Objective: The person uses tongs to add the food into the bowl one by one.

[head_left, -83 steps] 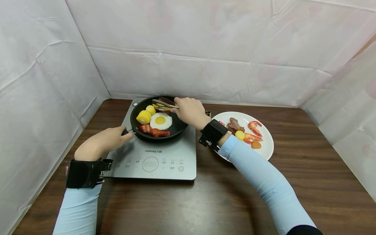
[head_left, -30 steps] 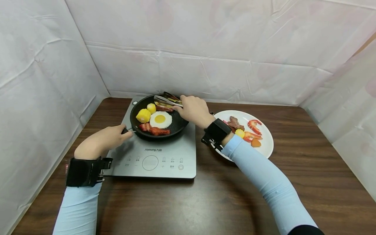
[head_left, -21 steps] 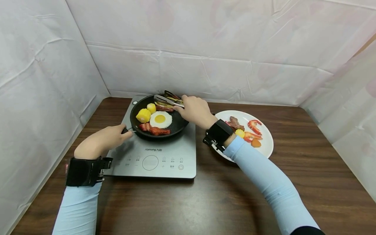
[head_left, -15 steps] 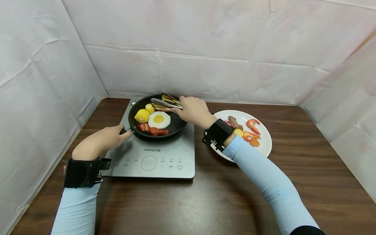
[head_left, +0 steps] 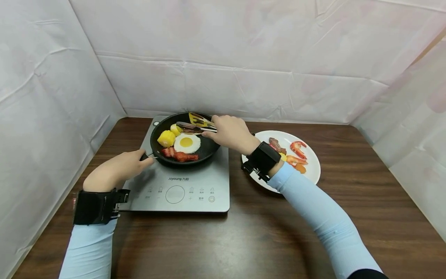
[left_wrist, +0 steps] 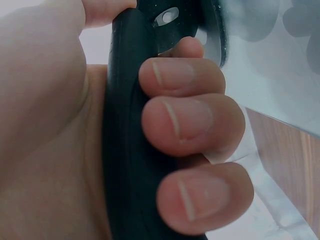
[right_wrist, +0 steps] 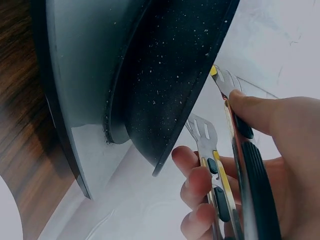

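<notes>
In the head view my left hand [head_left: 120, 166] grips the black handle [head_left: 143, 156] of a frying pan [head_left: 210, 149]. The left wrist view shows the fingers curled round that handle [left_wrist: 125, 125]. My right hand [head_left: 232, 133] holds metal tongs [head_left: 203, 128] over the pan's back right rim, with their two arms spread apart. Seen from the right wrist, dark grips line the tongs [right_wrist: 260, 185], and the thumb and fingers lie on opposite arms. Inside the pan are a fried egg [head_left: 186, 142], corn pieces [head_left: 166, 138] and reddish meat [head_left: 184, 156]. A brownish strip is partly hidden under the tongs.
Under the pan sits a silver induction cooker [head_left: 209, 182] on the dark wooden table [head_left: 216, 248]. Right of it stands a white plate [head_left: 313, 168] with shrimp [head_left: 297, 149] and other food, partly behind my right wrist. White sheeting [head_left: 223, 93] hangs round the table.
The tongs' tips have swung left and lower over the pan, and now cover more of the brownish strip and small corn piece. My left hand keeps its grip. The head view has shifted slightly.
</notes>
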`<control>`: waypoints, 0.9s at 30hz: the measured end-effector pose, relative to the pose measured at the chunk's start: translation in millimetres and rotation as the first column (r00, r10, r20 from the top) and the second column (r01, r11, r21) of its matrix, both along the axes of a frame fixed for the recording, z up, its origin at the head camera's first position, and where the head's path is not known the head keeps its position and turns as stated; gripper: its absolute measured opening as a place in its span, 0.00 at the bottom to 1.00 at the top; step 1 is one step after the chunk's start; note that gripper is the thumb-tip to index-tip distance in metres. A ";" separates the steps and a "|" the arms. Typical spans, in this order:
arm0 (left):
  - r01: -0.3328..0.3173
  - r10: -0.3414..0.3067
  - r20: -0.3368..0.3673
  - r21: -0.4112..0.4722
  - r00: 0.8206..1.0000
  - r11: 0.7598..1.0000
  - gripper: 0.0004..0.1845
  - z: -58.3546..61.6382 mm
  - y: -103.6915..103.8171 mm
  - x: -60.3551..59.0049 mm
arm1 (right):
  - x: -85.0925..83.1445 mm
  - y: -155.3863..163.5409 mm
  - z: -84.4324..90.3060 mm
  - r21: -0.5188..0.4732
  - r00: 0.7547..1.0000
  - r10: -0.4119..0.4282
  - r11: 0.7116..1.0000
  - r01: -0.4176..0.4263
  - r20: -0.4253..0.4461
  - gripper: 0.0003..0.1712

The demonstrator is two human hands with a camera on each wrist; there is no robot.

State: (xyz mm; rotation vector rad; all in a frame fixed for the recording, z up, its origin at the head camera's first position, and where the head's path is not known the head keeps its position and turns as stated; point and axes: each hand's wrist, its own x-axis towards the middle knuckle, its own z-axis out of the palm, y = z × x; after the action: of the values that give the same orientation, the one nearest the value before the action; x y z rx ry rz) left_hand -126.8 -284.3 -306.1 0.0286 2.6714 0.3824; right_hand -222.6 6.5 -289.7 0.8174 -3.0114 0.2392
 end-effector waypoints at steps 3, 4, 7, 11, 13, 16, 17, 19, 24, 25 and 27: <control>0.005 -0.005 -0.005 -0.007 1.000 1.000 0.42 -0.1 -0.4 0.6 | 0.6 1.9 -0.1 -0.004 1.000 0.010 1.000 -0.010 0.000 0.31; 0.009 -0.009 -0.009 -0.010 1.000 1.000 0.42 -0.1 -0.5 0.7 | 0.9 2.6 -0.2 -0.006 1.000 0.013 1.000 -0.013 0.000 0.31; 0.016 -0.016 -0.014 -0.018 1.000 1.000 0.42 -0.5 -1.1 0.9 | 2.1 5.0 -0.3 -0.009 1.000 0.019 1.000 -0.019 -0.004 0.31; 0.020 -0.020 -0.012 -0.022 1.000 1.000 0.42 -0.8 -2.0 0.1 | 3.4 8.4 0.2 -0.013 1.000 0.013 1.000 -0.014 -0.012 0.30; 0.020 -0.020 -0.008 -0.022 1.000 1.000 0.42 -0.8 -2.3 -0.3 | 3.5 10.1 0.6 -0.018 1.000 0.007 1.000 -0.007 -0.009 0.31; 0.020 -0.020 -0.005 -0.022 1.000 1.000 0.42 -0.5 -2.7 -0.9 | 3.9 12.7 2.0 -0.026 1.000 -0.003 1.000 0.003 0.003 0.31; 0.018 -0.018 -0.004 -0.023 1.000 1.000 0.42 -0.5 -2.9 -1.0 | 4.1 13.5 2.6 -0.027 1.000 -0.003 1.000 0.003 0.009 0.32; 0.017 -0.017 -0.005 -0.025 1.000 1.000 0.42 -0.3 -3.0 -1.1 | 4.3 14.8 3.8 -0.031 1.000 -0.007 0.999 0.007 0.012 0.33; 0.016 -0.016 -0.001 -0.030 1.000 0.999 0.42 -0.5 -4.1 -1.4 | 5.9 19.1 5.7 -0.028 1.000 -0.009 1.000 0.009 -0.003 0.32; 0.016 -0.016 0.000 -0.030 1.000 0.999 0.42 -0.7 -4.4 -1.6 | 6.3 20.3 5.9 -0.026 1.000 -0.009 1.000 0.009 -0.009 0.31; 0.016 -0.016 0.000 -0.031 1.000 0.999 0.42 -1.0 -4.9 -2.3 | 7.3 22.9 5.9 -0.026 1.000 -0.008 1.000 0.007 -0.021 0.28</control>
State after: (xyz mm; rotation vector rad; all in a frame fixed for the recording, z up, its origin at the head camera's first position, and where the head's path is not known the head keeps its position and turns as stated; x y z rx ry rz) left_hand -129.1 -289.2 -307.2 0.0406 2.6753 0.3354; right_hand -215.3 29.4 -283.8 0.8016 -2.9845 0.2666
